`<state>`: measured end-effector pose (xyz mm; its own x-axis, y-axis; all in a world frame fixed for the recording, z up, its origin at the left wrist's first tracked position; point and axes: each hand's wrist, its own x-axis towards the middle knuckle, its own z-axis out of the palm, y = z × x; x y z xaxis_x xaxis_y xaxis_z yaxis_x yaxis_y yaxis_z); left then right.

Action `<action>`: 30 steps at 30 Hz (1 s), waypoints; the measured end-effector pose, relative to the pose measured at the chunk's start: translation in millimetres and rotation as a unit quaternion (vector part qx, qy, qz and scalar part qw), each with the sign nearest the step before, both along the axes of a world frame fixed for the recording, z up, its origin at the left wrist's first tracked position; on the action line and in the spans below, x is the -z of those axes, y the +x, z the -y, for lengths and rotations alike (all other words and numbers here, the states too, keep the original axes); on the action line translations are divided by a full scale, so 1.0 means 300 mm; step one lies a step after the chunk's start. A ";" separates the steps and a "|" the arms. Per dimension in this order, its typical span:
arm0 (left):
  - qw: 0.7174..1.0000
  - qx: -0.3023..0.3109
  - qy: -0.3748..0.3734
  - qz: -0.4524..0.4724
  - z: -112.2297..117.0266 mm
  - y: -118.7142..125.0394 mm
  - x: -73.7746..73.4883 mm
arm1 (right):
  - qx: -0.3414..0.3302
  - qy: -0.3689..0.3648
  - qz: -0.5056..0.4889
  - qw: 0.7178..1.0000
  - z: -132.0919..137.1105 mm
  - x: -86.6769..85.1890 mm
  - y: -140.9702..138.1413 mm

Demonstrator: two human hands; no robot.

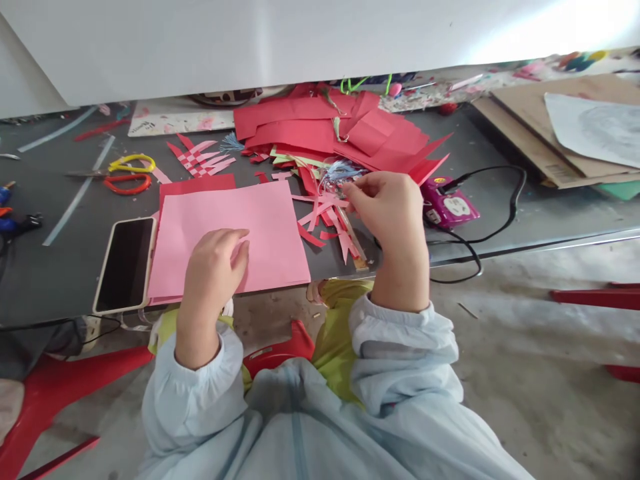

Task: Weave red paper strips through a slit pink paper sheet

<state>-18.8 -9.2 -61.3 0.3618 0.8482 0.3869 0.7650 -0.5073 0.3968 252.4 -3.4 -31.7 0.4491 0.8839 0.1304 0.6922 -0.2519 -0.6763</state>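
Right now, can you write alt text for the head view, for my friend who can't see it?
A person's left hand is over pink paper on a dark gray table, and the right hand, curled, is by cut paper strips. Red paper lies piled beyond; a phone and scissors sit to the left, a purple box to the right.

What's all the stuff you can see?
table: one, dark grey, middle
phone: one, black, front left
sheets: at least two, pink, beside phone
scissors: one, yellow and red, left
weaving: one, red and pink, behind sheets
paper pile: one, red, back
strips: many, red and pink, middle
tassels: several, blue and green, back
box: one, purple, right
cable: unclear count, black, right
cardboard: stack, brown, far right
drawing: one, grey, on cardboard
stools: several, red, floor
left hand: one, over sheets
right hand: one, by strips
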 end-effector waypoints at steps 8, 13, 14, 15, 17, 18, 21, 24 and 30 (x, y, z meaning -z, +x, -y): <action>1.000 0.010 0.003 0.005 -0.003 0.014 0.002 | -0.023 -0.078 0.103 0.991 -0.036 0.042 -0.073; 0.999 0.006 0.004 -0.033 -0.002 0.020 0.002 | -0.024 -0.145 0.183 0.972 -0.061 0.069 -0.118; 0.999 0.004 0.003 -0.036 -0.002 0.021 0.002 | -0.026 -0.153 0.186 0.970 -0.064 0.073 -0.122; 0.999 0.003 0.001 -0.037 -0.001 0.021 0.002 | -0.029 -0.157 0.187 0.969 -0.066 0.076 -0.125; 1.000 -0.002 -0.004 -0.031 0.001 0.022 0.002 | -0.037 -0.156 0.185 0.970 -0.065 0.076 -0.126; 1.000 -0.005 -0.006 -0.024 0.002 0.022 0.000 | -0.039 -0.149 0.181 0.971 -0.063 0.074 -0.123; 1.000 -0.018 -0.017 0.013 0.007 0.024 -0.009 | -0.046 -0.095 0.138 0.985 -0.050 0.055 -0.109; 0.994 -0.017 -0.058 0.096 0.017 0.031 -0.025 | -0.117 -0.030 -0.013 0.993 -0.035 0.030 -0.098; 0.898 0.021 -0.284 0.336 0.021 0.054 -0.020 | -0.416 -0.037 -0.310 0.854 -0.011 0.011 -0.151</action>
<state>-2.7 -15.4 -55.2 0.2445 0.9688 0.0395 0.2412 -0.1003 0.9653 207.1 -0.2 -35.0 -0.3759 0.9263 0.0263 0.1660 0.0952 -0.9815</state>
